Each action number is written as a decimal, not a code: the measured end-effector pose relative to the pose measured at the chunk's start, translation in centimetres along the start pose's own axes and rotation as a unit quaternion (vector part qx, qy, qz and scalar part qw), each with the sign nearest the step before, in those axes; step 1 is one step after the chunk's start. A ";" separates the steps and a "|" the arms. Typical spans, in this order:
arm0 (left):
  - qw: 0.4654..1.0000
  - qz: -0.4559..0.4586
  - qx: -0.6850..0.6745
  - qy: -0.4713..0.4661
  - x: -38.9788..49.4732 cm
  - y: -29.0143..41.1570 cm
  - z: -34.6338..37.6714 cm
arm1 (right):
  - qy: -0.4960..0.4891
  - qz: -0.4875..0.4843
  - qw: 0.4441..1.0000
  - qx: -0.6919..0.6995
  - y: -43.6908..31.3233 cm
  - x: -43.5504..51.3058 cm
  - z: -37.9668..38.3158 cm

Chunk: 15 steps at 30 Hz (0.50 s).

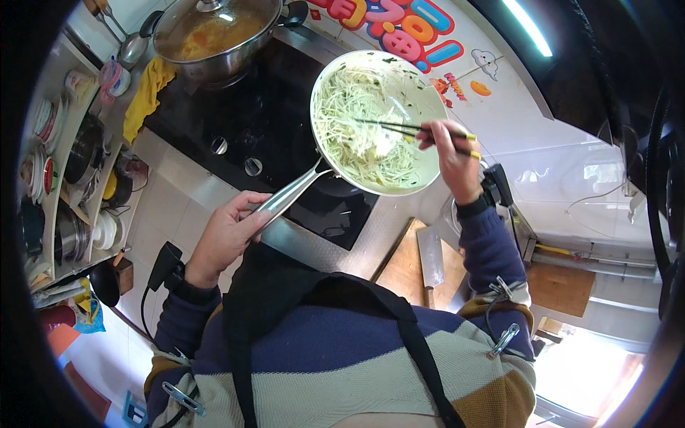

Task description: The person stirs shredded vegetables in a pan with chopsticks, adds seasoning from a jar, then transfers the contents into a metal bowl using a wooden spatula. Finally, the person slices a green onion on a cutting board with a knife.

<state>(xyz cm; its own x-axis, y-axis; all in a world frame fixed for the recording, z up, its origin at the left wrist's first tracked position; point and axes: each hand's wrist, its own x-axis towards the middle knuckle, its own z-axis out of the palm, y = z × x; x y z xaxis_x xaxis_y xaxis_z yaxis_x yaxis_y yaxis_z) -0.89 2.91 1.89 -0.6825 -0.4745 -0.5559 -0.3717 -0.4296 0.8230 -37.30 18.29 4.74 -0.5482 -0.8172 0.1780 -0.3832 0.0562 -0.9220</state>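
My left hand [227, 230] grips the metal handle of a white-lined frying pan [428, 160], which is over the right part of the black glass cooktop [235, 123]. Pale green shredded vegetable [369, 96] fills much of the pan, with dark green bits on its inner wall. In my right hand [455, 160] is a pair of black chopsticks [398, 127] with yellow ends; their tips are in the shreds. Whether the pan's base touches the cooktop, I cannot tell.
A lidded steel pot [214, 59] of orange-brown food stands on the cooktop's far left. A yellow cloth [147, 96] lies beside it. At the near right, a cleaver [431, 257] rests on a wooden cutting board [404, 267]. Shelves [75, 155] of dishes and pans are at the left.
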 end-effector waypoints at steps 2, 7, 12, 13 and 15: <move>1.000 -0.001 -0.015 -0.006 0.0 0.0 0.0 | -0.011 0.021 0.999 -0.024 -1.8 -2.7 -0.1; 1.000 0.000 -0.019 -0.012 0.1 -0.3 -0.2 | -0.070 0.077 0.995 -0.004 -2.7 -6.6 2.5; 1.000 0.008 -0.003 -0.003 0.4 -0.6 0.0 | -0.059 -0.144 0.963 -0.219 1.4 -3.3 4.7; 1.000 0.020 -0.015 -0.013 0.3 -0.7 0.0 | -0.021 -0.153 0.961 -0.228 1.9 -2.8 4.7; 1.000 0.019 -0.019 -0.012 0.4 -0.5 0.0 | 0.008 -0.102 0.975 -0.198 1.9 -2.5 3.6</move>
<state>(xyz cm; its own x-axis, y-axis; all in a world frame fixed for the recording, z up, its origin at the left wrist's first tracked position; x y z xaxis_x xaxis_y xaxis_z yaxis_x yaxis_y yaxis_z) -0.96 2.97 1.27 -0.7111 -0.4725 -0.5207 -0.3206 -0.4411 0.8382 -33.95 18.35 1.29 -0.4407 -0.8259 0.3518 -0.7407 0.1132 -0.6622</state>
